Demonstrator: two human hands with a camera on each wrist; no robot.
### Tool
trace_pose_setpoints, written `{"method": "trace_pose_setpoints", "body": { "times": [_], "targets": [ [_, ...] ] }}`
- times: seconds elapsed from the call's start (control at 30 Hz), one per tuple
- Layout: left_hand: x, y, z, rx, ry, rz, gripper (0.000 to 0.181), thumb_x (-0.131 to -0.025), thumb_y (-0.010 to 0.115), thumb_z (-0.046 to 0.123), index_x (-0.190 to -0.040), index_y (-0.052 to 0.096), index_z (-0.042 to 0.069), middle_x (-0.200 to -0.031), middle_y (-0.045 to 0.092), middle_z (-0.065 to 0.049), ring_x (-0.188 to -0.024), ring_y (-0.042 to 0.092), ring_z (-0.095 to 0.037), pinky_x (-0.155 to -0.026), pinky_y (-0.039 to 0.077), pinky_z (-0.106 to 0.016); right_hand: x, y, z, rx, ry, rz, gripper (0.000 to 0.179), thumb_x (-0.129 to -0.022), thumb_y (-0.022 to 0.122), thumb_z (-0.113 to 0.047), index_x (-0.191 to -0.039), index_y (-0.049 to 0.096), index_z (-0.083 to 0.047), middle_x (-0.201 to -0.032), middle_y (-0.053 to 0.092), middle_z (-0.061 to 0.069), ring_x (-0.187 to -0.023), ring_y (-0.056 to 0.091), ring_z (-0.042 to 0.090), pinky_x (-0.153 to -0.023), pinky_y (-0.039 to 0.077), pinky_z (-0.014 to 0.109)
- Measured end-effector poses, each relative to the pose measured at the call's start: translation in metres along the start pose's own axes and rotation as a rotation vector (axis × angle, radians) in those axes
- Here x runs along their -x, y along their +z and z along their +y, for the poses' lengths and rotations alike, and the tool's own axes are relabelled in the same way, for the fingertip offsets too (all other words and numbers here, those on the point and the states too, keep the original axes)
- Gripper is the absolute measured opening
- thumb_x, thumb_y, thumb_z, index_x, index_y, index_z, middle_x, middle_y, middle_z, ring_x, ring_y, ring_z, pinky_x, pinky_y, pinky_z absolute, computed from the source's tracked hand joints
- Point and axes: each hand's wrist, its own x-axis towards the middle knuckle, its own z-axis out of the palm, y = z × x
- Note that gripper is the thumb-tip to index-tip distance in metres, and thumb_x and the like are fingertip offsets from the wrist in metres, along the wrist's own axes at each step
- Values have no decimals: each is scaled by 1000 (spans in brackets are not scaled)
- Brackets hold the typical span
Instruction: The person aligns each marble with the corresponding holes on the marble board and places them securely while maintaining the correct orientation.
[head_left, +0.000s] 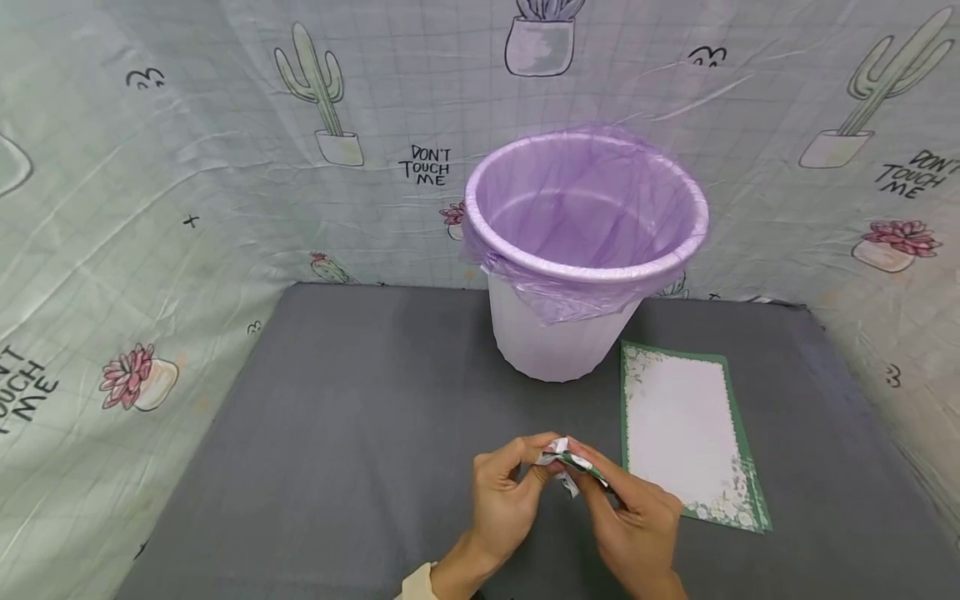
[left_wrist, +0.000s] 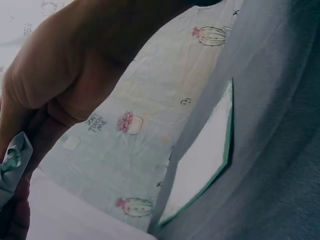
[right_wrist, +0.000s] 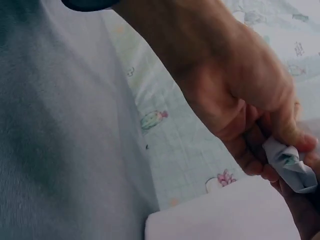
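Observation:
Both hands hold a small crumpled piece of paper, white with bits of green, above the front of the grey table. The left hand pinches its left end between thumb and fingers. On the other end, the right hand grips with thumb and curled fingers. In the right wrist view the folded paper sticks out by the right thumb. The left wrist view shows part of the paper at its left edge, the fingers there partly cut off. Flat on the table beside the right hand lies a stack of green-bordered, flower-printed sheets.
Behind the hands stands a white bin lined with a purple plastic bag folded over its rim. Cloth with cactus prints hangs around the back and sides of the grey table.

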Motion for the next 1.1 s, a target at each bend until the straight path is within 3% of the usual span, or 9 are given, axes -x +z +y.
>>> {"method": "trace_pose_setpoints", "body": {
  "times": [0.1,0.17,0.33,0.43,0.6,0.73,0.83,0.93,1.1],
  "targets": [
    [-2,-1,-5,18,-41,19,15,-70,61,-18,-78,55,-7,-85,63,-24,-80,64,-24,-64,52,-34,-2,4,4,36,-3,23,26,-68,70,11,-94,65,10,-83,66,18,-42,50,2,-42,36,8],
    [-2,-4,-9,67,-69,17,17,-70,60,-20,-81,54,-8,-87,62,-24,-81,64,-24,-64,52,-34,-6,3,8,60,-48,1,27,-70,71,5,-95,65,10,-85,66,17,-51,59,9,-47,43,11],
    [0,-16,-19,219,-174,-19,24,-74,58,-18,-94,51,-7,-88,61,-22,-81,62,-17,-61,51,-29,-16,-12,13,110,-213,-215,47,-77,69,-24,-107,59,10,-102,63,15,-78,63,14,-67,48,16],
    [-2,-20,-21,301,-228,-54,15,-79,57,-13,-92,50,-8,-80,58,-24,-74,60,-13,-53,49,-27,-22,-19,10,105,-292,-323,57,-75,68,-32,-110,56,12,-108,60,17,-91,60,20,-78,46,20],
    [-5,-20,-16,461,-339,-91,9,-83,52,-14,-78,46,-10,-63,49,-30,-45,48,-14,-35,40,-27,-27,-17,4,145,-347,-289,55,-74,68,-33,-106,58,12,-101,63,17,-80,63,22,-72,49,22],
    [-10,-17,-2,394,-397,-111,14,-82,52,-15,-73,46,-7,-54,47,-26,-31,38,-26,-29,35,-27,-25,-13,1,138,-297,-209,45,-75,68,-30,-97,64,8,-91,66,14,-72,64,19,-63,50,19],
    [-12,-14,9,280,-368,-144,15,-82,54,-13,-72,48,-3,-49,49,-21,-29,40,-29,-28,34,-25,-22,-13,1,52,-273,-145,35,-72,72,-21,-89,67,9,-85,66,15,-72,65,21,-62,50,19],
    [-14,-13,18,199,-292,-155,17,-81,55,-14,-71,49,-1,-48,51,-17,-29,43,-24,-28,35,-20,-19,-12,1,-85,-257,-114,28,-68,76,-9,-85,66,12,-85,65,20,-76,64,24,-64,50,21],
    [-19,-13,30,98,-154,-192,17,-79,54,-17,-76,50,-1,-51,54,-13,-33,47,-13,-32,38,-15,-18,-13,-1,-221,-212,-93,23,-66,75,3,-83,65,15,-85,64,23,-79,64,27,-64,51,23]
  ]
}}
